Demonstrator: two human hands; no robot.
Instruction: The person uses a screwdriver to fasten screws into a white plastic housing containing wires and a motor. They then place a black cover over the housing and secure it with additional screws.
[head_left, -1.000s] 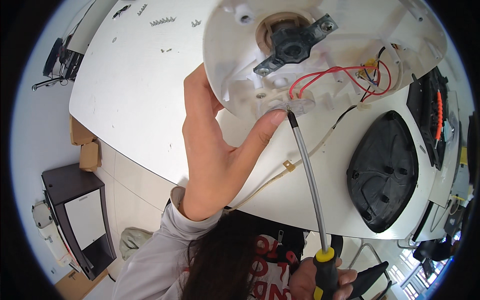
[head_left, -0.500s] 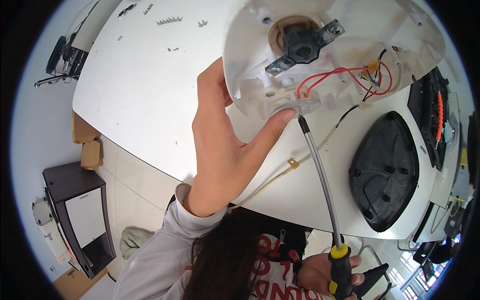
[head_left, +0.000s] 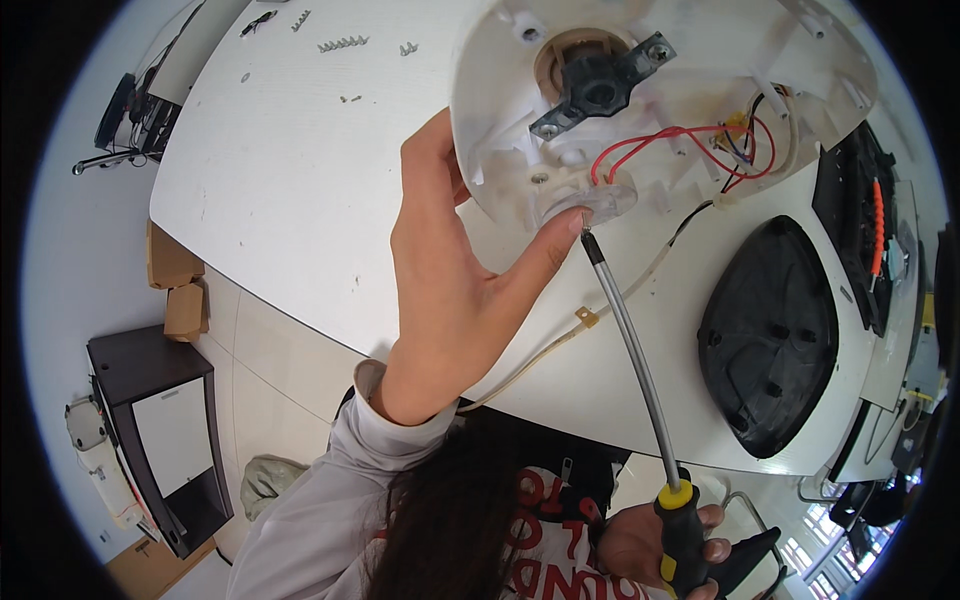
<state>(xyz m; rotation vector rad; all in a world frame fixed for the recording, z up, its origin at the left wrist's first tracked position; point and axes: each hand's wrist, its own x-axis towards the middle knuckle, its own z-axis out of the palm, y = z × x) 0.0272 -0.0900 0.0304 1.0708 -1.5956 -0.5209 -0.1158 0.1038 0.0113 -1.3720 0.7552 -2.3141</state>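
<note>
Viewed through my remote head camera, the left hand [head_left: 455, 270] grips the white shell [head_left: 705, 75] at its near left edge, fingers behind and thumb against the clear plastic piece [head_left: 613, 203]; the right hand [head_left: 628, 538] is closed around the black-and-yellow handle of the screwdriver [head_left: 638, 372]. The shell is at the far side, its open inside facing near; whether it rests on the white table [head_left: 290, 200] I cannot tell. The screwdriver's tip stands at the clear piece's near edge, beside the thumb, at what I take to be a small screw [head_left: 586, 224]. For good work, I judge, the shaft should line up with that screw, under steady pressure, with the thumb out of the slip path; the red wires [head_left: 690, 131] want no tugging. On the table, loose screws [head_left: 343, 43] lie far left, a pale cable [head_left: 640, 280] passes beneath the shaft, and a black cover [head_left: 765, 350] lies right, near a black case [head_left: 848, 240]. Beyond the left edge, I note a dark cabinet [head_left: 150, 352] and cardboard boxes [head_left: 183, 312] on the tiled floor [head_left: 275, 370].
</note>
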